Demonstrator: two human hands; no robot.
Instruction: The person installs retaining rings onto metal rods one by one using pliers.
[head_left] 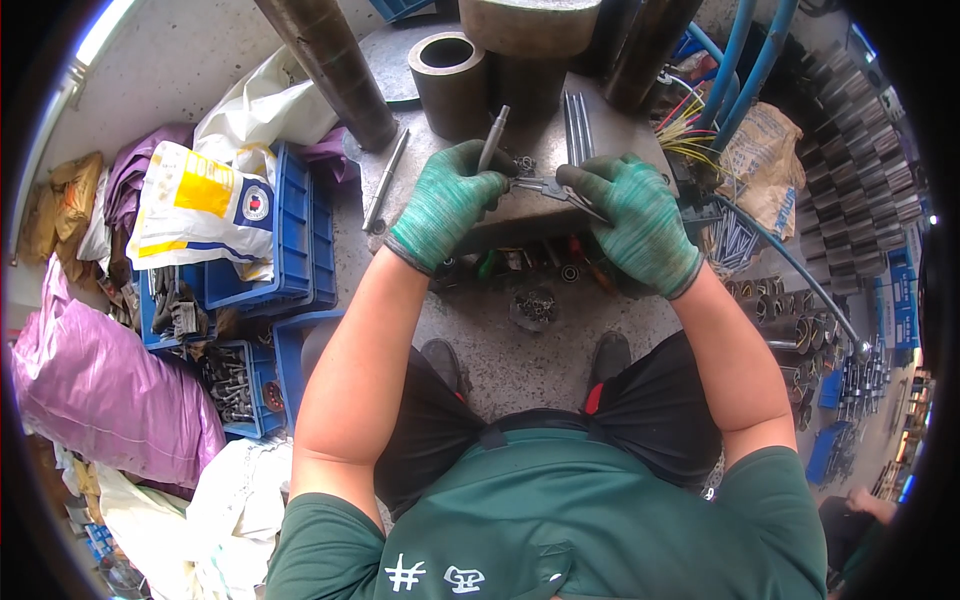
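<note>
Head view looks down on blue plastic crates (300,240) at left; the near ones hold small dark metal parts, while a white and yellow sack (200,205) lies on the far one. Both gloved hands meet over a grey metal block (520,210). Left hand (445,205) is curled tight around a slim metal rod (493,138), which points up and away. Right hand (640,225) is closed on pliers (555,188), tips toward the rod's base. Dark steel cylinders (450,75) crowd the far edge; bare concrete floor (520,350) lies near the feet.
</note>
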